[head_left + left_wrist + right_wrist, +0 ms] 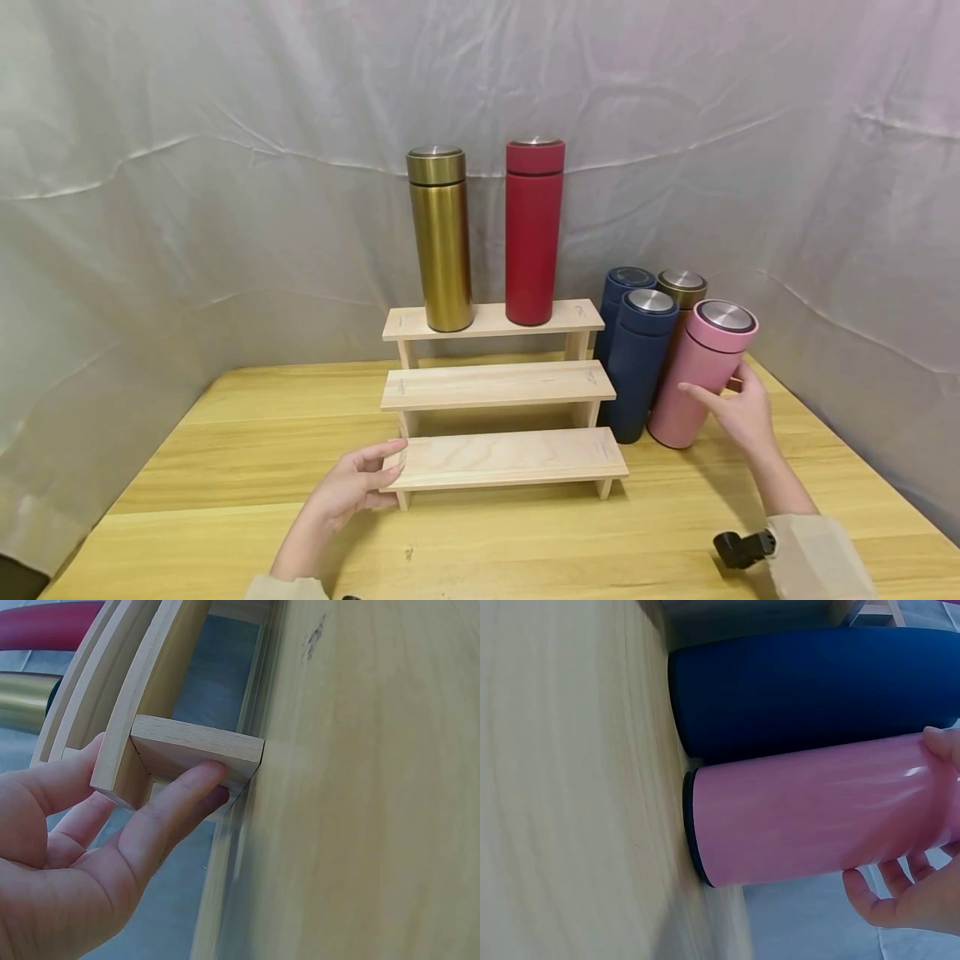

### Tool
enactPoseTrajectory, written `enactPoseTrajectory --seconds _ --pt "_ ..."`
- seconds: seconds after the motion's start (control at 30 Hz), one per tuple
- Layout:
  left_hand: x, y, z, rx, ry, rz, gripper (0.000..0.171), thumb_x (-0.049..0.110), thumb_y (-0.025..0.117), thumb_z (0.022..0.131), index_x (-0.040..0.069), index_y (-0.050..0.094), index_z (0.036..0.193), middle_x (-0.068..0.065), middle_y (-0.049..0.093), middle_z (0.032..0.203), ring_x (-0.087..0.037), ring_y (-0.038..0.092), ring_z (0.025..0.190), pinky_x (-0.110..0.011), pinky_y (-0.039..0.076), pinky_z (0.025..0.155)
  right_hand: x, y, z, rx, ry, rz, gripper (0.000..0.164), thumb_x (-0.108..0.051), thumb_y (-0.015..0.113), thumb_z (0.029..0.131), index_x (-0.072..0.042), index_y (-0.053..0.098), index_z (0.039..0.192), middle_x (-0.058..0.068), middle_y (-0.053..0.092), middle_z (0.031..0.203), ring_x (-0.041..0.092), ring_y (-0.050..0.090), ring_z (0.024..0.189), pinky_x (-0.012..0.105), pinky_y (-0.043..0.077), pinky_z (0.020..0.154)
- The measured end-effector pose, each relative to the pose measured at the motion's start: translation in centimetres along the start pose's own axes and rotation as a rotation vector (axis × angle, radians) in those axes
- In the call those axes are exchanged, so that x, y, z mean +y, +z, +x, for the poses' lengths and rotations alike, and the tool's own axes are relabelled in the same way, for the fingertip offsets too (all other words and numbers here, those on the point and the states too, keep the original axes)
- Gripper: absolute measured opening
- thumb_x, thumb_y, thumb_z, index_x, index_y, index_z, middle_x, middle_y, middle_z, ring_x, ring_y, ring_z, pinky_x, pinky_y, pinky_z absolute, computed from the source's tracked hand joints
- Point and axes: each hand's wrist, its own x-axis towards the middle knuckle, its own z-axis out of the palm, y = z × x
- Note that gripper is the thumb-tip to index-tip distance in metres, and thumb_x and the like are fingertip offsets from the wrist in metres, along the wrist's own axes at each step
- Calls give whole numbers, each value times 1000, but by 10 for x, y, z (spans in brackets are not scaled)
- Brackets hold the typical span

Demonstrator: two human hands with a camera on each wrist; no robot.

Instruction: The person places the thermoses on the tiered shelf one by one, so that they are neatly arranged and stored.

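flasks (702,372) – 6 | shelf steps (497,384) – 3 | hands (356,485) – 2 | table (225,467) – 1

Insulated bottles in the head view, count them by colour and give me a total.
Gold metal bottles: 2, on the top step and at the back right
Red bottle: 1
Navy blue bottles: 2
Pink bottle: 1
Total: 6

staged recording booth | grey fabric backdrop (225,167) | wooden table (225,467)

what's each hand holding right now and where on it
The right hand grips the pink flask around its upper body. The left hand holds the wooden stepped rack at the bottom step's left end.
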Motion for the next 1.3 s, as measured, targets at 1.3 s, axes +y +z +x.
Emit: enactPoseTrajectory --seconds 1.3 --pt "2 1 -1 -6 5 -9 51 8 53 89 -10 30 131 -31 7 141 -52 21 121 -56 40 84 -47 -25 -18 39 -56 154 62 -19 80 67 -20 51 122 -1 54 111 8 54 90 12 46 63"
